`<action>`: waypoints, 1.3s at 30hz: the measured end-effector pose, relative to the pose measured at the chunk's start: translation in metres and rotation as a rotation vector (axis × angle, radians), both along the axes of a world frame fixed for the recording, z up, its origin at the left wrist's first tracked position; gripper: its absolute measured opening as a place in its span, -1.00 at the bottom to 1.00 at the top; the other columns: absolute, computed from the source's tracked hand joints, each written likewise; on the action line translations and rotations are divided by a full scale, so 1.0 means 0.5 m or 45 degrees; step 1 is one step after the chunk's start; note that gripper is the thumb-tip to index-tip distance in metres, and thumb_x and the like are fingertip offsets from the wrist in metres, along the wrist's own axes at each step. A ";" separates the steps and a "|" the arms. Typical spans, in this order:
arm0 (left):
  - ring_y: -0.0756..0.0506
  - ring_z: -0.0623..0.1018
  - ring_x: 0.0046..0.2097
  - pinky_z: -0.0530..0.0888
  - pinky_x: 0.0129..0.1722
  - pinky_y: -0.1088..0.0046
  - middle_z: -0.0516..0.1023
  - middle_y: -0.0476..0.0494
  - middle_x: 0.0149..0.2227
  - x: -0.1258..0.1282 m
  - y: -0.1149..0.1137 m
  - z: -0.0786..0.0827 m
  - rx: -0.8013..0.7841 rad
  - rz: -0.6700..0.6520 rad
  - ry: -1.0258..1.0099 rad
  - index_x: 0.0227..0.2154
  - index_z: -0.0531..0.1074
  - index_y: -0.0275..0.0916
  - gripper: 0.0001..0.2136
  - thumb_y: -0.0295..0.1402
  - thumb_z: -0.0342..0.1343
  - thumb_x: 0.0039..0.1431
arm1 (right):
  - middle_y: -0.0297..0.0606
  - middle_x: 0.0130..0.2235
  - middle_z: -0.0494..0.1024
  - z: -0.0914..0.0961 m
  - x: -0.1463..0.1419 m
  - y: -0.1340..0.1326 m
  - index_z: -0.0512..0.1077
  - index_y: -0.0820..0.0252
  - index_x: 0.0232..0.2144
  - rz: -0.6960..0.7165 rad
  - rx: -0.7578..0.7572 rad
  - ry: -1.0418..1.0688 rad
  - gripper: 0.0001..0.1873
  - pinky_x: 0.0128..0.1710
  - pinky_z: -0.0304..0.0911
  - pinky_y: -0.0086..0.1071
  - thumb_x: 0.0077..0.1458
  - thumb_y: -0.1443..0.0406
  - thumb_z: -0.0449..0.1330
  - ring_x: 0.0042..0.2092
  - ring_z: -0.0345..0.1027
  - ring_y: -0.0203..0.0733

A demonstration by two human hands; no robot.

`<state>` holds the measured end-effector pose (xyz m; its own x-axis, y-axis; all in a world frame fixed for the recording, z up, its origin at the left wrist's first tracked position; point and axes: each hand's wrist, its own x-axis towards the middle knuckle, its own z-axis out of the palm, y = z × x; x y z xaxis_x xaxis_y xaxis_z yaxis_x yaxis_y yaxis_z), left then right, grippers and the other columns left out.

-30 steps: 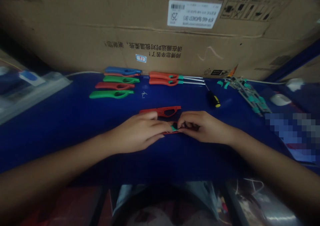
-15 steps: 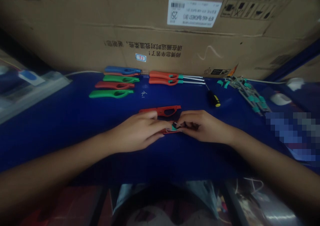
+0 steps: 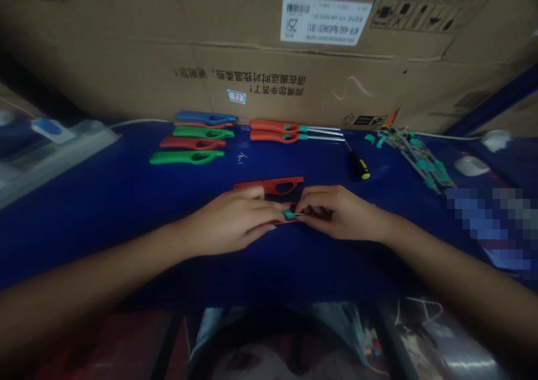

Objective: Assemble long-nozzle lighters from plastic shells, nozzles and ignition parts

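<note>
Low over the blue table, my left hand (image 3: 239, 222) is closed around a red lighter shell half (image 3: 287, 222), most of which its fingers hide. A green trigger piece (image 3: 288, 214) shows in the shell by my left fingertips. From the right, my right hand (image 3: 338, 214) meets it with thumb and fingers pinched on a thin pale wire (image 3: 298, 214) beside the trigger. Just beyond my left fingers lies a second red shell half (image 3: 279, 186), its trigger loop toward the right.
Blue, green and red lighter shells (image 3: 189, 157) lie at back left. Two red lighters with metal tubes (image 3: 277, 137) rest against the cardboard box (image 3: 202, 60). Farther right are a black-and-yellow screwdriver (image 3: 359, 166) and a pile of metal tubes with green parts (image 3: 424, 158).
My right fingertips have shifted slightly at the shell, and the wire, looped below the trigger before, now runs straighter toward my right fingers. My left hand stays nearly still.
</note>
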<state>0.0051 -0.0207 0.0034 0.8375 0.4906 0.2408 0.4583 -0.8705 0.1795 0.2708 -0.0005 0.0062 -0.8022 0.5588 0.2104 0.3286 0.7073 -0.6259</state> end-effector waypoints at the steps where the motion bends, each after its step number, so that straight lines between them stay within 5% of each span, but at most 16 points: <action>1: -0.11 0.48 -0.15 0.48 -0.16 0.34 0.59 -0.05 0.08 0.000 0.000 0.000 -0.004 0.005 0.005 0.06 0.48 -0.13 -0.74 -0.33 0.01 0.41 | -0.36 -0.37 0.39 0.001 0.000 -0.001 0.52 0.27 -0.23 -0.001 -0.003 -0.002 -0.90 -0.41 0.17 -0.51 0.20 0.43 0.20 -0.42 0.22 -0.42; 6: -0.14 0.48 -0.16 0.47 -0.21 0.35 0.64 -0.11 -0.08 -0.001 0.000 -0.002 -0.051 0.047 0.046 0.10 0.44 -0.18 -0.72 -0.33 0.02 0.40 | -0.36 -0.36 0.40 0.004 -0.001 -0.001 0.51 0.28 -0.22 -0.001 -0.015 -0.001 -0.87 -0.42 0.18 -0.51 0.19 0.45 0.19 -0.43 0.22 -0.43; 13: -0.11 0.47 -0.13 0.47 -0.13 0.36 0.57 -0.05 0.10 -0.001 -0.001 0.001 -0.046 0.008 0.015 0.08 0.46 -0.11 -0.74 -0.33 0.00 0.42 | -0.36 -0.39 0.38 0.001 -0.001 0.000 0.52 0.27 -0.23 0.003 -0.006 -0.001 -0.89 -0.41 0.19 -0.48 0.20 0.43 0.19 -0.43 0.22 -0.41; 20: -0.12 0.48 -0.18 0.46 -0.20 0.38 0.62 -0.09 -0.20 -0.001 0.000 0.001 -0.112 0.070 0.010 0.11 0.43 -0.12 -0.71 -0.33 0.06 0.37 | -0.34 -0.37 0.39 0.004 0.000 -0.001 0.51 0.24 -0.22 0.004 -0.021 -0.011 -0.88 -0.45 0.18 -0.48 0.20 0.42 0.18 -0.44 0.22 -0.40; 30: -0.10 0.47 -0.16 0.47 -0.16 0.36 0.61 -0.07 0.02 0.000 0.001 0.002 -0.052 0.001 0.014 0.06 0.47 -0.14 -0.75 -0.32 0.00 0.42 | -0.35 -0.35 0.39 0.000 0.002 0.001 0.51 0.25 -0.22 0.021 -0.016 0.000 -0.88 -0.43 0.18 -0.50 0.19 0.44 0.19 -0.43 0.22 -0.42; 39: -0.13 0.51 -0.09 0.51 -0.11 0.32 0.62 -0.04 0.02 0.003 -0.004 0.010 0.038 -0.035 0.047 0.02 0.52 -0.12 -0.76 -0.36 0.01 0.40 | -0.35 -0.36 0.40 -0.002 0.000 0.002 0.51 0.23 -0.24 0.011 -0.008 0.011 -0.91 -0.42 0.18 -0.49 0.21 0.43 0.21 -0.43 0.22 -0.40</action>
<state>0.0064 -0.0226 0.0085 0.8590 0.4605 0.2236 0.4403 -0.8874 0.1365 0.2710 0.0006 0.0052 -0.8050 0.5533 0.2141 0.3171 0.7063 -0.6329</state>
